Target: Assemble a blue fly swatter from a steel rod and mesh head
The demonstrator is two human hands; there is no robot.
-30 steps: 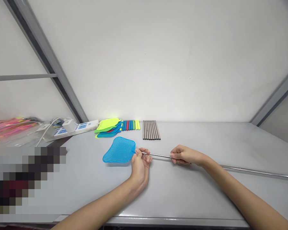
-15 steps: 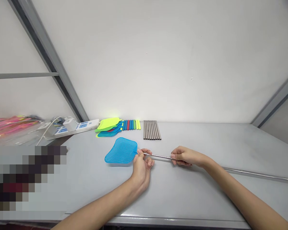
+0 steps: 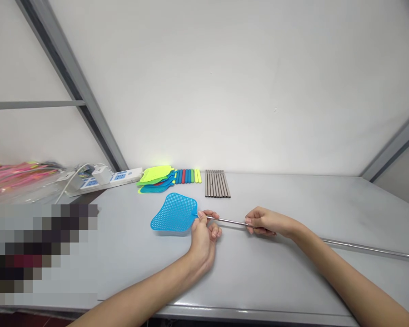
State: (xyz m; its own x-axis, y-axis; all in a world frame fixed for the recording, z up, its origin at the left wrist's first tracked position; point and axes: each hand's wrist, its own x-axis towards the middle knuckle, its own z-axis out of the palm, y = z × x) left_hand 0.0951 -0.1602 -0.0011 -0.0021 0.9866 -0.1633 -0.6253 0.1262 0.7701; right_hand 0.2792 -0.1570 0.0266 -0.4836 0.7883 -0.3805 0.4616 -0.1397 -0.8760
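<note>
A blue perforated fly swatter head [image 3: 175, 212] is held just above the grey table by my left hand [image 3: 204, 234], which is closed around its neck. From that neck a thin metal rod [image 3: 230, 221] runs to the right. My right hand [image 3: 264, 221] pinches the rod further along. Beyond my right forearm a metal rod [image 3: 371, 249] shows again, reaching the right edge of the view; the stretch between is hidden by the arm. Where the rod meets the blue neck, my left fingers cover the joint.
Behind lie stacked swatter heads [image 3: 157, 175] in yellow, green and blue, a row of coloured handle grips [image 3: 187, 176], and several metal tubes [image 3: 217, 184]. At left are a power strip [image 3: 122, 177] with plugs and plastic-wrapped pink items [image 3: 20, 179]. A wall stands behind the table [image 3: 293, 277].
The whole view has shifted slightly. Both hands keep their grips, and the swatter head and rod look unchanged relative to them.
</note>
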